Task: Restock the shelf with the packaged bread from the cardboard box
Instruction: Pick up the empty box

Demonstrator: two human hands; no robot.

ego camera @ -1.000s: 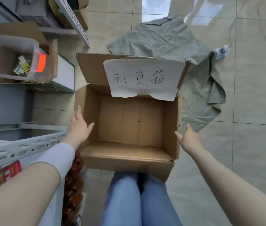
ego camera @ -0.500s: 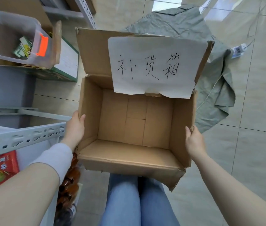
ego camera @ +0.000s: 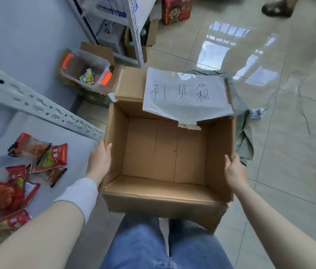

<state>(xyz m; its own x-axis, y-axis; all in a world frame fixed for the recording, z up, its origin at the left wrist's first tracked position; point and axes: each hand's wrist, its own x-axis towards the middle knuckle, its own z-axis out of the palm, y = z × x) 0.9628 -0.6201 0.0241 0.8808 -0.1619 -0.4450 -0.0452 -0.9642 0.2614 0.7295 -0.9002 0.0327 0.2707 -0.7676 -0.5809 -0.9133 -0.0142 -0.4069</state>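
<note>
Both hands grip an open brown cardboard box [ego camera: 165, 152] above the floor: left hand [ego camera: 100, 160] on its left wall, right hand [ego camera: 234, 171] on its right. Red snack packets [ego camera: 38, 158] lie on the grey shelf [ego camera: 71, 140] at left.

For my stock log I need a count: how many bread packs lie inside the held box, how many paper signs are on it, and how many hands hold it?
Bread packs in the box: 0
Paper signs: 1
Hands with a grip on the box: 2, left hand and right hand
Total: 3
</note>
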